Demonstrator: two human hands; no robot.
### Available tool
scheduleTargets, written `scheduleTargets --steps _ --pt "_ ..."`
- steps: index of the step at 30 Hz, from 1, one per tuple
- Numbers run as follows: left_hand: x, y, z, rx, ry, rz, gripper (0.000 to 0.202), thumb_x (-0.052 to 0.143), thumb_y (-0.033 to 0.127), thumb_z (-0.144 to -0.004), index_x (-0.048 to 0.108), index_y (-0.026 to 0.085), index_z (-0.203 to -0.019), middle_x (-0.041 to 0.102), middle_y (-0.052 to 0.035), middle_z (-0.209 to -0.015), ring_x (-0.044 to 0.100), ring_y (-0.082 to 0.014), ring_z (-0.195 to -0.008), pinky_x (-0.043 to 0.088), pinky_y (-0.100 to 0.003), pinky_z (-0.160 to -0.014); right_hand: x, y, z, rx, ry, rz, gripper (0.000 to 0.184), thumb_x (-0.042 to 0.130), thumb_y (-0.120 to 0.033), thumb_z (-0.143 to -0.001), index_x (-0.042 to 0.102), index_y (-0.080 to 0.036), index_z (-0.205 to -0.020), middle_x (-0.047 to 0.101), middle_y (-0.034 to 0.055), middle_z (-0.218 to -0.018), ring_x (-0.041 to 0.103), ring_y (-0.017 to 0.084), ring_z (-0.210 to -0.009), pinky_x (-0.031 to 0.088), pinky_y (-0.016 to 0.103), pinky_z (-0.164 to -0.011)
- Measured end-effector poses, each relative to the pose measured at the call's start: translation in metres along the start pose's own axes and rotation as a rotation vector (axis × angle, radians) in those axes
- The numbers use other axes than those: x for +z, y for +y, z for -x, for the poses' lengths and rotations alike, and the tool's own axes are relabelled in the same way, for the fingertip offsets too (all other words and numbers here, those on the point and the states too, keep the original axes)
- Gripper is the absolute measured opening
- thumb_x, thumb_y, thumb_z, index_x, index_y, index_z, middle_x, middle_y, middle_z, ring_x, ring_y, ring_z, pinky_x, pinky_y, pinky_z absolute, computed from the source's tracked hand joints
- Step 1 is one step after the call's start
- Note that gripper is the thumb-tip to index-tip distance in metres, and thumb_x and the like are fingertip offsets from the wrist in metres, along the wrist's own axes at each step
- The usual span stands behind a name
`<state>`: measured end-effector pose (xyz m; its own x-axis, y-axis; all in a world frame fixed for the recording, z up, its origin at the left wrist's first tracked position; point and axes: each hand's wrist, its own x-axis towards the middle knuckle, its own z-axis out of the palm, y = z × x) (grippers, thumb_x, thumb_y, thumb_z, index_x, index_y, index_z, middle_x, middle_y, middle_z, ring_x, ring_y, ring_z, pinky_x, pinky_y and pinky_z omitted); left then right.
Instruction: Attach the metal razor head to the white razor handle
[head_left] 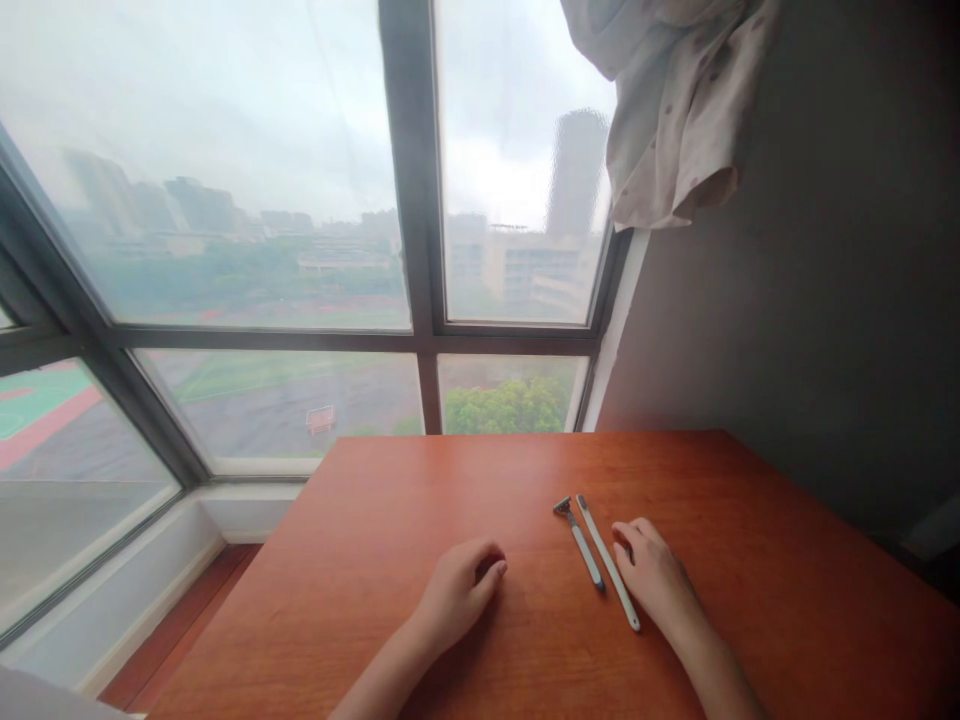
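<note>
A razor (585, 555) with a grey handle and dark end lies on the wooden table (360, 560), its head pointing toward the window. Close along its right side is a white toothbrush (611, 573), bristle end also away from me. My left hand (459, 592) rests on the table to the left of the razor, fingers loosely curled and thumb a little apart, holding nothing. Just right of the toothbrush, my right hand (651, 568) rests with loosely bent fingers and a gap at the thumb. Nothing shows in it, and it appears not to touch the toothbrush.
Large windows (262, 340) with dark frames stand beyond and to the left of the table. A light spotted cloth (675, 120) hangs at the upper right, before a grey wall (765, 320). Reddish flooring (187, 625) shows past the table's left edge.
</note>
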<state>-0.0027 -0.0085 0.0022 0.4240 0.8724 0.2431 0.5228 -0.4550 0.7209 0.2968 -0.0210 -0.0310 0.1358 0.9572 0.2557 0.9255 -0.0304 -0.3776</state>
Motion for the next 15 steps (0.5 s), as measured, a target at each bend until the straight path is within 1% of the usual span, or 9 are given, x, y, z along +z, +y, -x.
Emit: scheduleTargets --steps 5,9,15 --pt "0.0 -0.001 -0.001 0.013 -0.008 -0.02 0.015 0.048 0.021 -0.084 0.063 0.019 -0.081 0.067 -0.0049 -0.079 0.059 -0.0194 -0.073 0.043 -0.027 -0.067 0.003 -0.024 -0.002 -0.08 -0.045 -0.051 0.025 0.042 -0.013 -0.084 0.063 -0.02 -0.095 0.057 0.0058 -0.089 0.061 0.018 -0.079 0.043 0.027 -0.069" --pt "0.0 -0.001 -0.002 0.017 -0.008 -0.019 0.015 0.048 0.02 -0.084 0.063 0.019 -0.082 0.067 -0.0051 -0.08 0.06 -0.0193 -0.074 0.043 -0.026 -0.068 0.006 -0.041 -0.002 -0.129 -0.071 -0.085 0.026 0.042 -0.012 -0.084 0.065 -0.021 -0.094 0.056 0.0047 -0.087 0.059 0.018 -0.077 0.042 0.026 -0.068" --pt "0.002 0.001 -0.001 0.023 0.013 -0.023 0.015 0.048 0.019 -0.084 0.063 0.02 -0.087 0.066 -0.0054 -0.082 0.059 -0.02 -0.076 0.044 -0.028 -0.07 0.01 -0.072 -0.001 -0.201 -0.096 -0.094 0.027 0.044 -0.008 -0.085 0.064 -0.022 -0.097 0.053 0.0036 -0.086 0.058 0.016 -0.074 0.041 0.025 -0.067"
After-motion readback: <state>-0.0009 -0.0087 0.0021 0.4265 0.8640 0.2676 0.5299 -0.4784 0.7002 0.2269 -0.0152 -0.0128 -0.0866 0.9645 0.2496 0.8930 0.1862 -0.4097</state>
